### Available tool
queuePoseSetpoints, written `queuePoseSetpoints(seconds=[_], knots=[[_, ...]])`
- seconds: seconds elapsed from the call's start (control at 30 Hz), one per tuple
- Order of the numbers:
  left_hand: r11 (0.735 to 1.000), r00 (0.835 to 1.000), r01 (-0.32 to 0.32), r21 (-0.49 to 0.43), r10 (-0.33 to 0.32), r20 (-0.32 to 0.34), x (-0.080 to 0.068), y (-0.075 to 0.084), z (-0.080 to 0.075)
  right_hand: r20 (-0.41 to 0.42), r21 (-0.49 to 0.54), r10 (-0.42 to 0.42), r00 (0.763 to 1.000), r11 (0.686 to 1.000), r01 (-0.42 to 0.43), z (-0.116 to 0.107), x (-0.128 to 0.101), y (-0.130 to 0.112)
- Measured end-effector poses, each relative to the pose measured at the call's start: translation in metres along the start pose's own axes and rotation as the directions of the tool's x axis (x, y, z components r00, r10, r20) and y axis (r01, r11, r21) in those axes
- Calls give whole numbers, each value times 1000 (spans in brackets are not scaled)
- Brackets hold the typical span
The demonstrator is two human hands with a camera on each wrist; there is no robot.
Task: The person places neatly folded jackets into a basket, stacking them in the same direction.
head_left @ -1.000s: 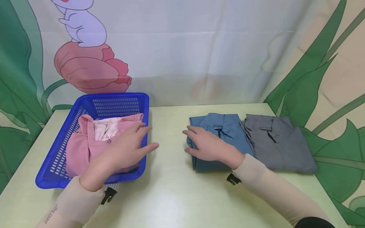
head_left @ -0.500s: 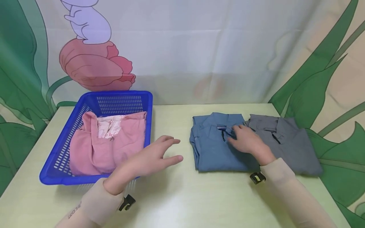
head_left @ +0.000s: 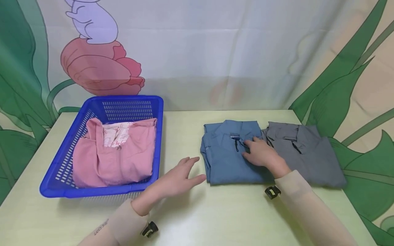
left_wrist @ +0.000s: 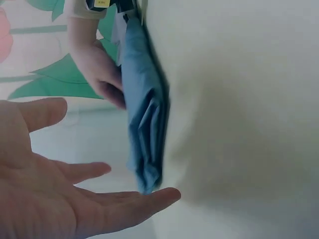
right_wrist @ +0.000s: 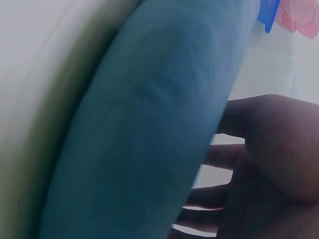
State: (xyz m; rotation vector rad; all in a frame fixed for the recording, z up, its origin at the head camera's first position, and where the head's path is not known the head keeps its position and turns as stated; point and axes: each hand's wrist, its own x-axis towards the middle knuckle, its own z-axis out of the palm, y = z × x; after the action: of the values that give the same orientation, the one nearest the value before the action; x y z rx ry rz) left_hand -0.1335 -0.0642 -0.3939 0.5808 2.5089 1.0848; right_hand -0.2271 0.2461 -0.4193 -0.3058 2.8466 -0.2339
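A folded blue jacket [head_left: 229,164] with a black zip pull lies flat on the table. My right hand [head_left: 261,153] rests on its right part; the right wrist view shows this hand's fingers spread against the top of the cloth. Left of the jacket, my left hand [head_left: 176,179] reaches low over the table with fingers straight and thumb apart. In the left wrist view, those fingers [left_wrist: 162,198] stand right at the layered edge of the jacket. Nothing is in the left palm.
A blue plastic basket [head_left: 159,143] stands on the left, holding a folded pink zip-up jacket [head_left: 120,167]. Close against the blue jacket's right side lies a folded grey jacket [head_left: 314,164]. A printed curtain [head_left: 191,68] hangs behind the table [head_left: 215,218].
My left hand has moved from over the basket toward the blue jacket. My right hand has crossed from the jacket's left part to its right part. The jacket has shifted slightly left.
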Motion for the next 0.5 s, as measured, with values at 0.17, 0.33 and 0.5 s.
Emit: queuePoseSetpoints(seconds=[0.17, 0.33, 0.5], knots=[[979, 997, 69, -192, -76, -28, 7, -5, 10, -20, 17, -53, 998, 998, 53, 6, 1, -10], [898, 968, 185, -398, -236, -82, 14, -7, 14, -86, 95, -156, 984, 982, 163, 12, 1, -19], [713, 942, 209, -669, -331, -58, 19, -7, 14, -171, 201, -119, 978, 968, 153, 6, -6, -19]])
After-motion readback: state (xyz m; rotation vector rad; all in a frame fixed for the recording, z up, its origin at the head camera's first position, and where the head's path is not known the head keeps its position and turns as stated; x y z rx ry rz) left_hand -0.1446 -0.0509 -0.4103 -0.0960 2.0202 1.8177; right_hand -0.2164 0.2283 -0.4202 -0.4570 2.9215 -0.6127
